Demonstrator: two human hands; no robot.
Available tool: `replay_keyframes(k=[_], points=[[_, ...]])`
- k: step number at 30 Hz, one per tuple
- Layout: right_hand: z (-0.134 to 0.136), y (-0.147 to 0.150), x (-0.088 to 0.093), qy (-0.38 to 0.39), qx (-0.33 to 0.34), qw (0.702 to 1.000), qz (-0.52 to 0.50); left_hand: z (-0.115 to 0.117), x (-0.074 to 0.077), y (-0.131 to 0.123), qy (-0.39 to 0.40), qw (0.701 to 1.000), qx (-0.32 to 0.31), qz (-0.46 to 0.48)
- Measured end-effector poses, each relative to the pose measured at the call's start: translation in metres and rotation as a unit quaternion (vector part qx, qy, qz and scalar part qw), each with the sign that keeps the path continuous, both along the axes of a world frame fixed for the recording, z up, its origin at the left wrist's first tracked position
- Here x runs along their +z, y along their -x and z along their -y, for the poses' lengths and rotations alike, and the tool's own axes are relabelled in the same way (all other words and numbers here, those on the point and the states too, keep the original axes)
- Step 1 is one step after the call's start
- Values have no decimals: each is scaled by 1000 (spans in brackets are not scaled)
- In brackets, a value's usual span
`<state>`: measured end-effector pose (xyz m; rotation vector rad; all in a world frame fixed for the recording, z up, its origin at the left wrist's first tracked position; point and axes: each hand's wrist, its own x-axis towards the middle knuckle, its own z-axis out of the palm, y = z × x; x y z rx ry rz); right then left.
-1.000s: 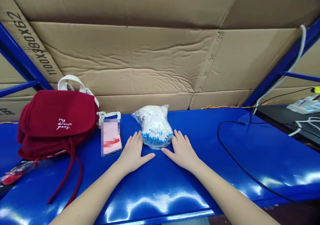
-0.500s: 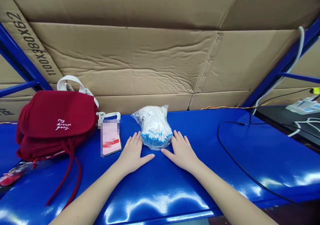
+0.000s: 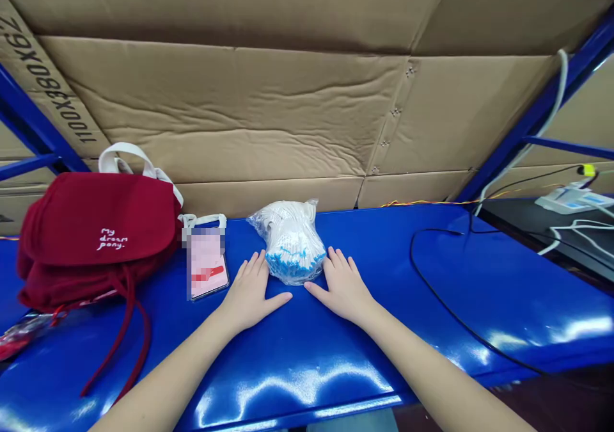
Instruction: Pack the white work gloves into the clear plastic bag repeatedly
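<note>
A clear plastic bag of white knit work gloves [image 3: 293, 243] with blue cuff edges lies on the blue tabletop [image 3: 292, 349]. My left hand [image 3: 249, 288] rests flat on its left side, fingers stretched out and thumb pointing inward. On the other side, my right hand [image 3: 344, 286] lies flat with its fingers spread. Fingertips of both hands are right by the bag's sides; whether they touch it I cannot tell. Neither hand holds anything.
Left of my hands are a phone [image 3: 208, 265] with a white wrist strap and a dark red backpack [image 3: 103, 227] with hanging cords. A black cable [image 3: 446, 301] runs across the right side. Cardboard [image 3: 240, 112] stands behind, between blue frame posts.
The whole view has shifted slightly, so the scene sits a little further left. My hands and the bag of gloves keep the same places relative to each other.
</note>
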<state>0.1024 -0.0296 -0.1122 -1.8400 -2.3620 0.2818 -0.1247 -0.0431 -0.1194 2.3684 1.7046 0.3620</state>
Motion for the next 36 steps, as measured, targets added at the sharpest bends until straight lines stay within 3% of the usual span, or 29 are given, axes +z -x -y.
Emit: replay_keyframes(k=[36], points=[[0, -1, 0, -4, 1, 1000, -9, -1, -2, 0, -6, 1000, 2, 7]])
